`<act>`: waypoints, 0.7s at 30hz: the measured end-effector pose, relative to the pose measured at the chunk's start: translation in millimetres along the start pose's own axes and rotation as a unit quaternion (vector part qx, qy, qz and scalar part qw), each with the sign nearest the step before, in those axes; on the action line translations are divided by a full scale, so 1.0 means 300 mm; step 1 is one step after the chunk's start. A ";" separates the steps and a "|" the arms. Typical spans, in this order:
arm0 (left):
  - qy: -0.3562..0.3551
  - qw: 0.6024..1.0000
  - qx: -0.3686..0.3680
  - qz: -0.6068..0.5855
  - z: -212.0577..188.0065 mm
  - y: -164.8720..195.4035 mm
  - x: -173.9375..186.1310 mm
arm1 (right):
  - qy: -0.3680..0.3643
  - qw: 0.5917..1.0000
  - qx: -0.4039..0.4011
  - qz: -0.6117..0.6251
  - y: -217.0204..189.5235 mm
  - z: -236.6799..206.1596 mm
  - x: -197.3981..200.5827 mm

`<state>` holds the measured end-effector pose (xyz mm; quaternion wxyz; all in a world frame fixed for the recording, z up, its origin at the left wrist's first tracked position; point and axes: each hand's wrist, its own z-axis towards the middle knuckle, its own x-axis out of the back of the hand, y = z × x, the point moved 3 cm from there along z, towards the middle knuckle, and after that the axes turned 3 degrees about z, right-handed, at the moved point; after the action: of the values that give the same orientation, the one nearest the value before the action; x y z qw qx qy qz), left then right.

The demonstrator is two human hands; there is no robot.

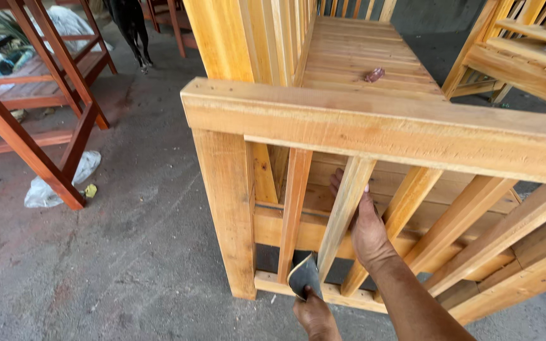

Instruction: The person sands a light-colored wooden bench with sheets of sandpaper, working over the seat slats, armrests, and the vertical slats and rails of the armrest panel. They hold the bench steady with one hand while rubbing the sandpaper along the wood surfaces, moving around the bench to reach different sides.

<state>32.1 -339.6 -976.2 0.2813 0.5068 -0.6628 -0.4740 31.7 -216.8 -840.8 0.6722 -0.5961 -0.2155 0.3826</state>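
Observation:
A pale wooden bench stands in front of me, its armrest rail (374, 126) running across the view above several slanted slats. My right hand (366, 230) reaches between the slats, fingers curled behind one slat (342, 208) and thumb in front of it. Low down, my left hand (314, 316) pinches a dark piece of sandpaper (304, 275) and holds it against the bottom of the neighbouring slat, just above the lower rail (273, 282).
A small reddish lump (375, 74) lies on the bench seat. Red-brown wooden frames (45, 145) stand at left on the concrete floor, with a crumpled plastic bag (42, 192) beside them. Another pale bench (519, 57) is at the upper right. Dark animal legs (131, 31) show at the top.

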 end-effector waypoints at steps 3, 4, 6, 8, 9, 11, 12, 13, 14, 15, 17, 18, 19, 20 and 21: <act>0.039 0.999 0.031 -0.002 0.012 0.007 0.041 | 0.004 1.000 -0.018 -0.008 0.003 0.000 0.004; 0.039 0.996 0.075 0.009 0.016 0.012 0.048 | 0.001 1.000 -0.022 -0.008 0.002 0.002 0.004; 0.039 0.989 0.141 0.016 0.022 0.032 0.059 | -0.005 1.000 -0.014 0.000 -0.001 0.005 0.003; 0.042 0.988 0.146 -0.031 0.026 0.065 0.056 | -0.013 1.000 -0.002 0.009 -0.002 0.007 0.000; 0.044 0.986 0.151 -0.055 0.026 0.079 0.050 | -0.016 1.000 0.003 0.012 -0.003 0.006 -0.001; 0.039 0.974 0.191 -0.116 0.020 0.090 0.032 | -0.015 1.000 -0.003 0.006 -0.001 0.002 0.000; 0.037 0.969 0.202 -0.140 0.016 0.092 0.023 | -0.012 1.000 -0.011 -0.002 0.000 0.000 0.001; 0.030 0.966 0.205 -0.155 0.012 0.092 0.014 | -0.010 1.000 -0.018 -0.010 0.000 0.000 0.001; 0.017 0.962 0.211 -0.170 0.008 0.086 0.005 | -0.008 1.000 -0.023 -0.019 -0.002 0.000 0.000; 0.012 0.968 0.211 -0.135 0.005 0.079 0.001 | -0.004 0.999 -0.028 -0.028 -0.004 -0.002 0.000; 0.010 0.979 0.182 -0.090 0.004 0.065 0.000 | -0.003 0.998 -0.034 -0.044 -0.012 -0.004 -0.003; 0.015 0.987 0.148 -0.063 0.007 0.065 0.003 | -0.007 0.998 -0.035 -0.049 -0.016 -0.006 -0.006; 0.035 0.995 0.091 -0.031 0.011 0.071 0.008 | -0.011 0.998 -0.034 -0.053 -0.021 -0.007 -0.011; 0.055 0.998 0.043 0.000 0.014 0.083 0.014 | -0.011 0.998 -0.035 -0.052 -0.025 -0.008 -0.015; 0.065 0.998 0.018 0.014 0.014 0.097 0.014 | -0.011 0.998 -0.038 -0.052 -0.029 -0.011 -0.017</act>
<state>15.3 -341.0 -951.8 0.3214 0.5323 -0.6588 -0.4235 33.1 -222.9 -832.2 0.6655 -0.6050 -0.2684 0.3450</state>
